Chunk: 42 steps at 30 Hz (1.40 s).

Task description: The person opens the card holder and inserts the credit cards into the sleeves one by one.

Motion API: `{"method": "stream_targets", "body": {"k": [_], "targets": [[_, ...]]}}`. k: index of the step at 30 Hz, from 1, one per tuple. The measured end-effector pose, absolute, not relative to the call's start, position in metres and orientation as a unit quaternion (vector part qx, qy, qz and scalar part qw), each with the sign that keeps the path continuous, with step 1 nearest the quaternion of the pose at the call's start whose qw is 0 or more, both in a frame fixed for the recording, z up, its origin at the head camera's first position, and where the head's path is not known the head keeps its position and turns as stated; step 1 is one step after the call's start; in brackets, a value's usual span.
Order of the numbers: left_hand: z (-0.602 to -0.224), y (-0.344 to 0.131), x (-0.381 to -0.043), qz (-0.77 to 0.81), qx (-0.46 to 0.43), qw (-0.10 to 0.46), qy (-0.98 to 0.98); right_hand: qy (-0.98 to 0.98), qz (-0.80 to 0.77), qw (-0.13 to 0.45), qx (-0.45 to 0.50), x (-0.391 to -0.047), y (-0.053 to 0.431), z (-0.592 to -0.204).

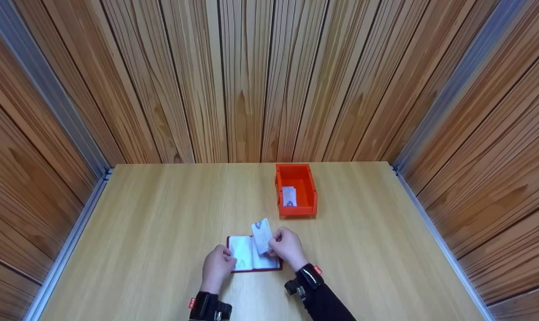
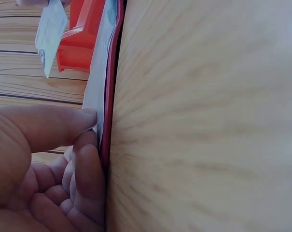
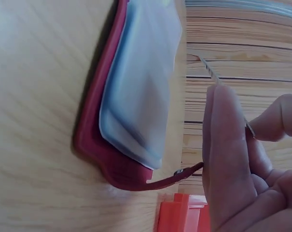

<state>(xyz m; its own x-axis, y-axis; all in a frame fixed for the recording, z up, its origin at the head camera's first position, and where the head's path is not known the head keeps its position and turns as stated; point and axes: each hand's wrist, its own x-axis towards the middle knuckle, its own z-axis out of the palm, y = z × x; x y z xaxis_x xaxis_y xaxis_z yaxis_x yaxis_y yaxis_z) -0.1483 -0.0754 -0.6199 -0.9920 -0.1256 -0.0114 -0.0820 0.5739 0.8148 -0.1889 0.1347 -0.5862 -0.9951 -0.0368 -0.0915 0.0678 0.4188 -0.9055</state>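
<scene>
A red-covered card holder (image 1: 240,253) with clear plastic sleeves lies spread open on the table. At its left edge my left hand (image 1: 218,266) pinches the rim of a sleeve page (image 2: 95,99) between thumb and forefinger; the other fingers are curled beneath. Over the holder's right half, my right hand (image 1: 289,246) holds a pale printed card (image 1: 261,235) by its edge between thumb and fingers. The card is tilted and raised above the sleeves. In the right wrist view, a red strap with a snap (image 3: 177,175) sticks out from the holder's cover.
An orange-red open bin (image 1: 312,203) stands beyond the holder, slightly to the right, with a pale card (image 1: 289,196) inside. Wood-plank walls (image 1: 245,89) and metal rails (image 1: 443,249) border the light wooden table (image 1: 153,214).
</scene>
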Motion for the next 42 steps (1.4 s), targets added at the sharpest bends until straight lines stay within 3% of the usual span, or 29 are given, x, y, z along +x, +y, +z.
{"method": "stream_targets", "body": {"k": [21, 42], "targets": [[-0.619, -0.074, -0.15, -0.46, 0.063, 0.011, -0.886, 0.873, -0.479, 0.087, -0.023, -0.182, 0.129, -0.595], [-0.62, -0.076, -0.15, -0.46, 0.07, -0.001, -0.885, 0.86, -0.492, 0.133, 0.009, -0.179, 0.123, -0.6]]}}
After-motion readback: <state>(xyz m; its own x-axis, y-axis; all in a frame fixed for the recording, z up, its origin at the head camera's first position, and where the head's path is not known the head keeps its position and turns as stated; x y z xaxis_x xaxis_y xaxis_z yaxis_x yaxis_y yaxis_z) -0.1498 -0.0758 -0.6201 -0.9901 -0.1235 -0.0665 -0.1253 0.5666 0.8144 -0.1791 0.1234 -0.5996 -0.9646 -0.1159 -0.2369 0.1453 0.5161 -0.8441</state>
